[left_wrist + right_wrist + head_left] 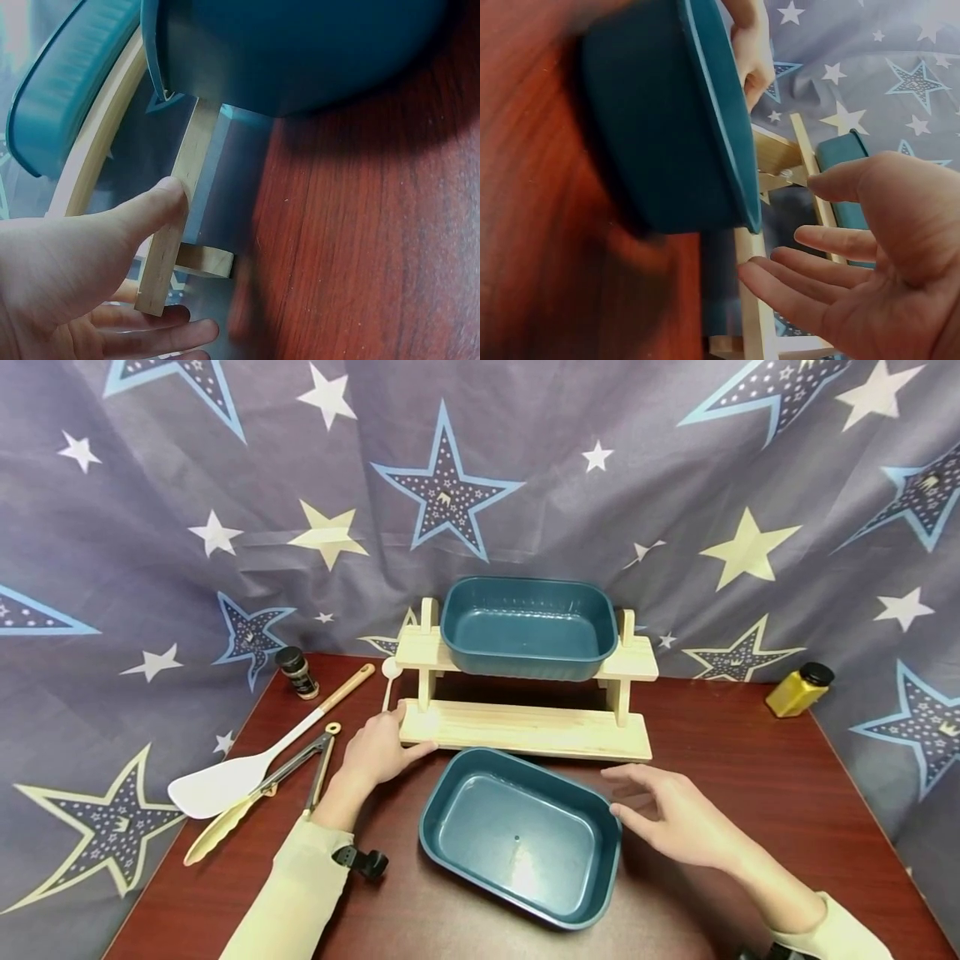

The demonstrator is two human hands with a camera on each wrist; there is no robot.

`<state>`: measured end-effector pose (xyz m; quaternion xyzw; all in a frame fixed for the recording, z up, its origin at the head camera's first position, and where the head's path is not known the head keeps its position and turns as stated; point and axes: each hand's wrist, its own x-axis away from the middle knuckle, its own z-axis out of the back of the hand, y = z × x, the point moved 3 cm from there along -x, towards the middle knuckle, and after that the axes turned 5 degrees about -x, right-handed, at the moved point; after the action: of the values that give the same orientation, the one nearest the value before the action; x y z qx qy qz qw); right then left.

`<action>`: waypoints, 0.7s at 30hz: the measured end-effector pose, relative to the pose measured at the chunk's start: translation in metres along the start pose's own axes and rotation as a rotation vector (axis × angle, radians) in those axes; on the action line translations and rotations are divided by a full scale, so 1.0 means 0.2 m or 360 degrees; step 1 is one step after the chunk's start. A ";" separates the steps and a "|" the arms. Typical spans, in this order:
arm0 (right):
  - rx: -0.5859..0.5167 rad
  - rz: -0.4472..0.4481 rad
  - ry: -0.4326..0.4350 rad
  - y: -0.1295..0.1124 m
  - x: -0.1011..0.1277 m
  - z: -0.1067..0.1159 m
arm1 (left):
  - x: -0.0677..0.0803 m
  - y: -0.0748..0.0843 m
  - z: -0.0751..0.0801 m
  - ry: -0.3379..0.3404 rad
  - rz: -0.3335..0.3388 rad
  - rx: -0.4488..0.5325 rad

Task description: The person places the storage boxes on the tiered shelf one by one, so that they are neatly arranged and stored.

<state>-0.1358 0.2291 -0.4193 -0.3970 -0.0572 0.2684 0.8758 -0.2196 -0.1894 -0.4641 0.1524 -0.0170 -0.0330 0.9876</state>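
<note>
A two-tier wooden rack [525,731] stands at the back of the table. My left hand [377,749] grips the left end of its lower board, thumb along the front edge and fingers behind, as the left wrist view shows with the thumb on the wooden board [184,161]. One teal rectangular bin [532,639] sits on the upper tier. A second teal bin [517,810] lies angled on the table in front of the rack. Beside that bin's right rim is my right hand [663,810], fingers extended and holding nothing; its palm shows in the right wrist view.
To the left lie a white spatula [225,783] with a wooden handle, tongs [247,802] with cream tips, and a small white spoon [390,670]. A dark-capped spice jar [297,672] stands back left, a yellow bottle [798,691] back right. Starry curtain [525,527] borders the table.
</note>
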 end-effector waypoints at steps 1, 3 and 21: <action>-0.0030 -0.0026 -0.0029 0.01 0.00 -0.01 | 0.00 0.00 0.00 0.0001 -0.0002 0.0001; -0.0051 -0.0062 -0.0078 0.02 0.01 -0.02 | 0.00 0.01 0.00 0.0003 -0.0003 0.0003; -0.0186 -0.0061 -0.0033 0.07 0.04 -0.16 | 0.00 0.00 0.01 0.0005 0.0011 0.0021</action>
<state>-0.1253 0.2198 -0.4519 -0.4436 -0.0893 0.2518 0.8555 -0.2195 -0.1895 -0.4630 0.1589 -0.0163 -0.0291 0.9867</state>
